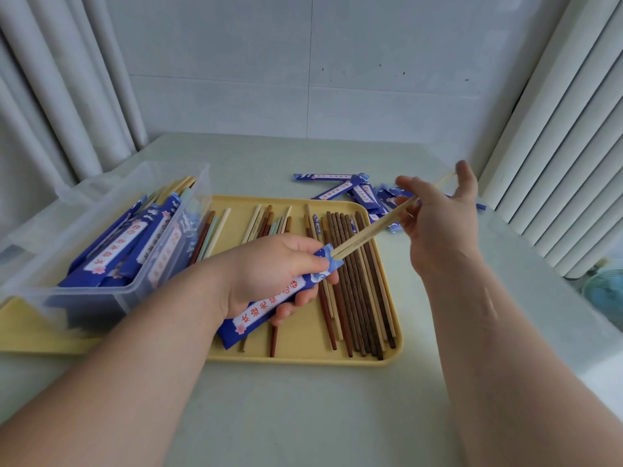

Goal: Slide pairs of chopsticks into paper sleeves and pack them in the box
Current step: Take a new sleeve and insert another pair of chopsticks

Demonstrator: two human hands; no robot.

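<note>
Left hand (269, 271): sleeve (269, 306); right hand (438, 224): chopsticks (374, 230)

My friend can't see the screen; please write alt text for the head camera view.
A person's left hand holds a blue paper sleeve while the right hand feeds a pale pair of chopsticks into its open end, above a yellow tray of loose chopsticks. A clear box of filled sleeves sits left; empty sleeves lie beyond the tray.

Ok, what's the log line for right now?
step: sleeving | left hand: holds blue sleeve | right hand: pinches pale chopsticks, tips in sleeve
</note>
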